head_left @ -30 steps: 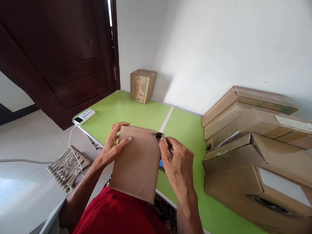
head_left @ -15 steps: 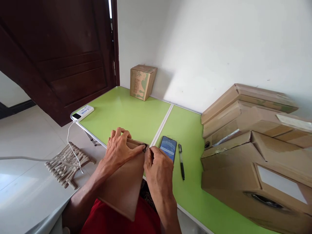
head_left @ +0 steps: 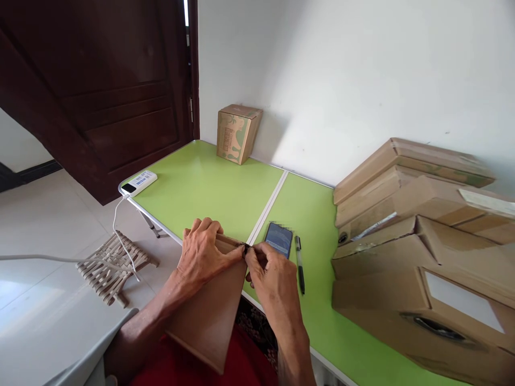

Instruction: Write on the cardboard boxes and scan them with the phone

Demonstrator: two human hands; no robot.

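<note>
A smooth brown box is tilted over my lap against the table's near edge. My left hand grips its upper edge, fingers over the far side and thumb along the top toward the right corner. At that corner sits a small dark piece, too small to name, touched by my left thumb tip. My right hand is closed in a pinch on this dark piece, its other fingers curled beneath. Just beyond the right hand lies a smartphone, partly covered by it, with a black pen alongside.
On the green table, a small printed carton stands against the wall. Several cardboard boxes are stacked at the right. A white device with a cable lies at the left corner. A woven stool stands on the floor.
Both hands and the box have shifted slightly right and down in view. My right hand has turned a little and now covers more of the phone, whose screen looks dimmer.
</note>
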